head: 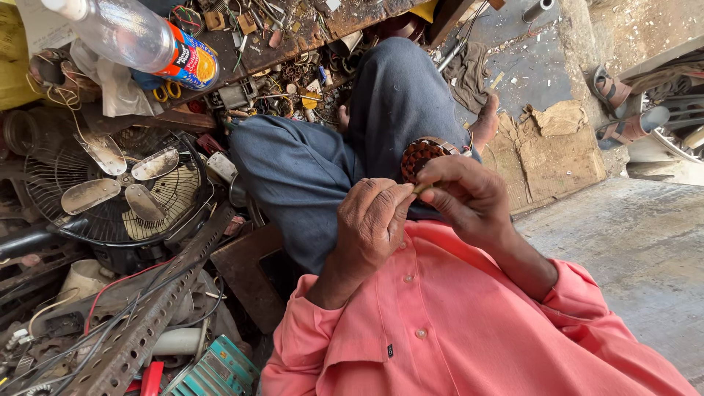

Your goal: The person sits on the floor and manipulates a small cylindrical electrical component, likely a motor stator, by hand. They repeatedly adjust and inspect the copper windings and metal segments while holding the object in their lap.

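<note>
Looking down from head height, the view shows a person in a salmon-pink shirt [469, 323] and blue-grey trousers [323, 161] sitting cross-legged among workshop clutter: an old table fan [117, 187] with metal blades and a wire guard at the left, a perforated metal angle bar [154, 308] below it, and a clear plastic bottle [139, 37] lying on a bench above. Over the lap sits a round motor winding [424, 152], a ring of copper-coloured wire coils, partly hidden behind the hands. It looks heavy for its size and rigid, yet its fine wire seems easy to nick, so the solid outer rim appears the safest grip. The right hand [469, 196] curls against the ring, steadying it, fingers bent. The left hand [374, 220] is closed, pinching a small tan stick-like piece [421, 188] whose nature cannot be made out.
</note>
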The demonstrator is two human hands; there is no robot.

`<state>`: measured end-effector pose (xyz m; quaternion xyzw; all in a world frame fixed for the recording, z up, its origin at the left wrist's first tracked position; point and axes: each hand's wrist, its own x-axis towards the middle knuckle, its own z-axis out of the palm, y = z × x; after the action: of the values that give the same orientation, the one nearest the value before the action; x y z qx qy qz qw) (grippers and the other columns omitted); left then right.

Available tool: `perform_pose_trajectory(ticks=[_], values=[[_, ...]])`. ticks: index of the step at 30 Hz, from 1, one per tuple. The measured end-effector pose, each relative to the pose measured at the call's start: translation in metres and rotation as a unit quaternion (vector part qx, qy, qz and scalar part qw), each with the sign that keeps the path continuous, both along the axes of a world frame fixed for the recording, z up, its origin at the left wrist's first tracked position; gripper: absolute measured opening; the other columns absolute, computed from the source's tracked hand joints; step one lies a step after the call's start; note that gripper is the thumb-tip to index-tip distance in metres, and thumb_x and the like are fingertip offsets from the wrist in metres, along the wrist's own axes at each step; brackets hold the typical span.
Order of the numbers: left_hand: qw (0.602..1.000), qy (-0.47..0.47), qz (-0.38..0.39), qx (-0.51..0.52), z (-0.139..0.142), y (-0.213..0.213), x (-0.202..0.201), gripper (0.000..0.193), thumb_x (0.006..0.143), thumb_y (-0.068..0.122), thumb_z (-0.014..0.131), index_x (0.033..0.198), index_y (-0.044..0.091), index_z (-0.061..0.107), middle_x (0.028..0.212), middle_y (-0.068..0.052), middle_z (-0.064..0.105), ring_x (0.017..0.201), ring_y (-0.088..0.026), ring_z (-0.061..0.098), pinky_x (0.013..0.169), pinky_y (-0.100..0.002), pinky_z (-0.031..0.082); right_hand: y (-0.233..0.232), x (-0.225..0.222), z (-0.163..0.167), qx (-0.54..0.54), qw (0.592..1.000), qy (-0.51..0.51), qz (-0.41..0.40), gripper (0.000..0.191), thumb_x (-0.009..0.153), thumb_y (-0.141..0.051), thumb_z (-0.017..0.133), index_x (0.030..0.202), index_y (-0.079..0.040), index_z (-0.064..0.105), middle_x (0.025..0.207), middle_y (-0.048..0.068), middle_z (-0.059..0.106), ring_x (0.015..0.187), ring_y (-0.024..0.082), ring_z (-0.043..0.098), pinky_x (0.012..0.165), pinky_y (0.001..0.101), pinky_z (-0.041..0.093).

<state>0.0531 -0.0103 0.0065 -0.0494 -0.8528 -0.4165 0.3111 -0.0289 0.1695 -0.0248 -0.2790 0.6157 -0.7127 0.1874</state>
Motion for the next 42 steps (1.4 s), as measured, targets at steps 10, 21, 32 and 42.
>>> perform_pose_trajectory(ticks=[10,21,32,42], values=[[1.000,-0.015,-0.007,-0.016,0.010,0.006,-0.004,0.030,0.089,0.000,0.080,0.116,0.000,0.069,0.104,-0.012,0.068,0.095,-0.029,0.070,0.083,-0.038,0.060,0.009,0.004,-0.016,-0.051,0.977,-0.205,0.010,0.024,0.098,0.007,0.066,0.122,0.005,0.065,0.112,0.013,0.074,0.104,0.017,0.074,0.096,0.0301,0.060],[0.998,-0.040,-0.006,0.050,-0.003,0.007,-0.002,0.021,0.091,0.003,0.079,0.110,0.003,0.070,0.097,-0.010,0.070,0.088,-0.027,0.071,0.078,-0.037,0.059,0.007,-0.002,-0.004,0.025,0.999,-0.022,-0.003,0.020,0.096,-0.004,0.074,0.115,0.002,0.071,0.108,0.009,0.073,0.098,0.013,0.072,0.087,0.0259,0.060],[0.995,-0.080,-0.033,0.055,-0.004,0.011,-0.009,0.023,0.091,0.004,0.079,0.112,0.002,0.070,0.100,-0.011,0.069,0.089,-0.028,0.070,0.078,-0.037,0.058,0.007,-0.007,0.010,0.100,0.981,0.154,-0.068,0.014,0.092,-0.010,0.079,0.102,-0.003,0.072,0.093,0.008,0.072,0.087,0.018,0.072,0.078,0.0286,0.056],[0.987,-0.077,-0.092,0.107,-0.006,0.018,-0.018,0.022,0.094,0.000,0.077,0.115,0.003,0.068,0.103,-0.011,0.069,0.091,-0.027,0.071,0.080,-0.036,0.060,0.018,-0.014,0.011,0.115,0.977,0.158,-0.083,0.013,0.091,-0.008,0.079,0.098,-0.003,0.069,0.089,0.008,0.069,0.084,0.019,0.068,0.077,0.0306,0.053]])
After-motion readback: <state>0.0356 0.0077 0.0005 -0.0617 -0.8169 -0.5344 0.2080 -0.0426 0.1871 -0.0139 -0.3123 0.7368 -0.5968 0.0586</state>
